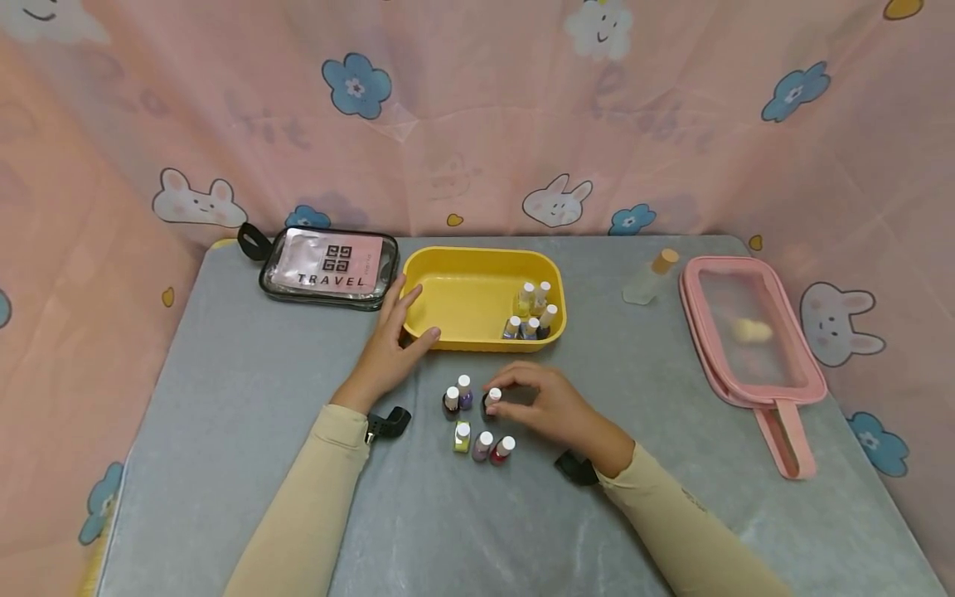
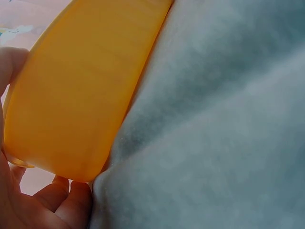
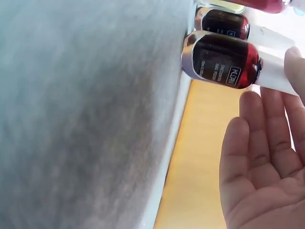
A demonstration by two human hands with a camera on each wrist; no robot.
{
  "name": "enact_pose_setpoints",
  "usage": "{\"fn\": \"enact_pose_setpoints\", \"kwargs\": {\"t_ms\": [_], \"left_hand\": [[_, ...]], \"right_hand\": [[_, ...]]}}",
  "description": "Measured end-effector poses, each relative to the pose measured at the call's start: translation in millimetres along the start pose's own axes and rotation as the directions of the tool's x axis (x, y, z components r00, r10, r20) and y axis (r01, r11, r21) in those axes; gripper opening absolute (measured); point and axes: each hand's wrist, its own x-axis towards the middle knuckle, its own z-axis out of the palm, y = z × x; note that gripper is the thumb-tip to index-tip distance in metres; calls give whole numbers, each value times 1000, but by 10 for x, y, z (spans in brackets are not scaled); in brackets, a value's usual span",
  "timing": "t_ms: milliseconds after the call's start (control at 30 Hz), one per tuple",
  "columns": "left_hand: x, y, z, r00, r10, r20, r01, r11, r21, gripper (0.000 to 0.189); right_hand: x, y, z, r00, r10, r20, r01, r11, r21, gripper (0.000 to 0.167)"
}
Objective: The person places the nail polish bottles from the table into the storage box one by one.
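Note:
My right hand (image 1: 548,406) pinches the white cap of a dark red nail polish bottle (image 3: 221,62) between thumb and fingers. The bottle stands upright at the grey table cloth in the head view. Close by stand several more white-capped bottles, among them a dark one (image 1: 451,406), a purple one (image 1: 466,400), a yellow-green one (image 1: 461,442), a mauve one (image 1: 481,453) and a red one (image 1: 501,454). My left hand (image 1: 388,344) rests with spread fingers on the left end of a yellow tray (image 1: 455,294). Several nail polish bottles (image 1: 530,328) occupy the tray's right end.
A black-edged clear pouch (image 1: 328,265) marked TRAVEL lies left of the tray. To the right are a clear bottle with a tan cap (image 1: 651,282) and a pink see-through case (image 1: 753,332) with a strap. A patterned pink curtain (image 1: 462,124) hangs behind the table.

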Motion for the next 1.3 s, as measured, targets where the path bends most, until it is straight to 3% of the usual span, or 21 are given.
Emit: {"fn": "enact_pose_setpoints", "kwargs": {"t_ms": [167,333,533,733,900,1033,1167,1300], "left_hand": [[4,1,-7,1000,2,-3,-2,1000,1,76],[-2,14,-7,1000,-6,2,6,1000,3,77],[-1,19,-12,1000,-14,6,14,1000,4,77],[-8,24,-16,1000,-11,5,11,1000,5,77],[-12,25,-5,1000,-15,11,15,1000,3,77],[-7,17,1,1000,-22,12,22,1000,-8,77],[-2,5,-5,1000,-17,7,17,1000,-12,77],[-4,8,-9,1000,-13,6,13,1000,-13,77]], "right_hand": [[18,-27,-19,998,58,-6,-58,998,33,20],[99,-113,-168,999,33,-34,-31,998,54,18],[331,-232,-444,990,-12,-140,12,1000,-2,20],[593,-214,-587,983,51,-175,-49,999,19,15],[723,-48,-570,979,118,-165,-136,985,-108,20],[756,45,-521,987,86,-137,-116,966,-233,21],[766,58,-506,990,81,-115,-111,953,-282,21],[780,58,-521,986,138,-89,-159,938,-308,22]]}}
